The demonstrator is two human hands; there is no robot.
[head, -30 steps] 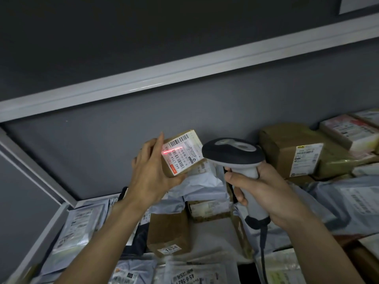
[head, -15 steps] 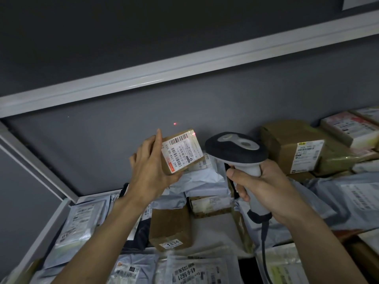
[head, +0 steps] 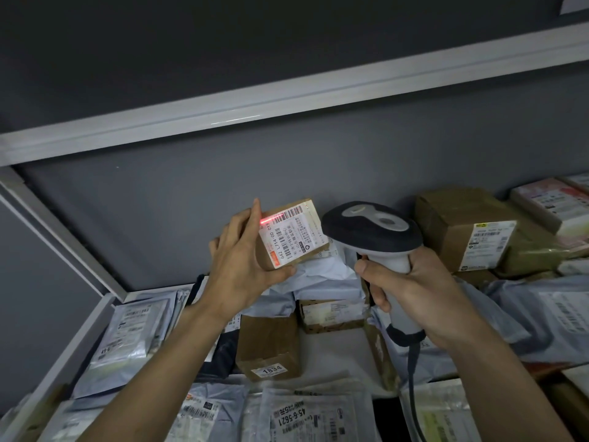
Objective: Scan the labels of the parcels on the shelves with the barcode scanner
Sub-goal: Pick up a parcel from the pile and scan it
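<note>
We see the shelf packed with grey mailer bags and brown boxes. Our right hand is clenched round the barcode scanner grip, head aimed left. Our left hand grasps a small parcel lifted above the pile, label facing us. Red scan line sits across the label's top-left barcode.

Held box label reads "642 L714 00 015"; brown box sticker "1834"; mailer "45-6-5621".
</note>
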